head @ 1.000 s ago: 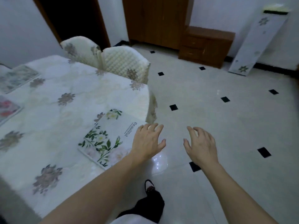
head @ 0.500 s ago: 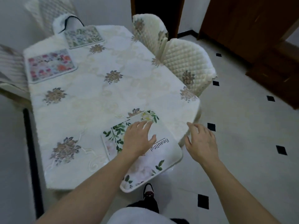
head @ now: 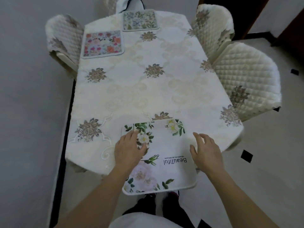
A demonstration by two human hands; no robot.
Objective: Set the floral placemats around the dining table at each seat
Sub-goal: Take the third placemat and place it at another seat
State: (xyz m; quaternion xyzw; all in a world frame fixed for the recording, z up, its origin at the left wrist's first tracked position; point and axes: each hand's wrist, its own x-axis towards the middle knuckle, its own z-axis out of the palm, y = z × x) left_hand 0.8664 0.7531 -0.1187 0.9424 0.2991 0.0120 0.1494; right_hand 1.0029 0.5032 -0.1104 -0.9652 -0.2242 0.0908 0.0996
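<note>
Placemat of white rectangular fabric with green-leaved flowers [head: 166,145] overhangs the edge of the cream-clothed table [head: 131,91]; left hand [head: 128,151] presses flat on it, right hand [head: 206,153] relaxed at its edge, grasping nothing.

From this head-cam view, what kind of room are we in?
Most likely a home dining room. There is a table under an embroidered cloth, quilted-cover chairs drawn up to it, and a pink floral placemat laid at a far seat. The pale tiled floor also suggests a house.

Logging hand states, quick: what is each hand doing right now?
Left hand: open, resting flat on the white placemat.
Right hand: open, at the placemat's right edge, gripping nothing.
</note>
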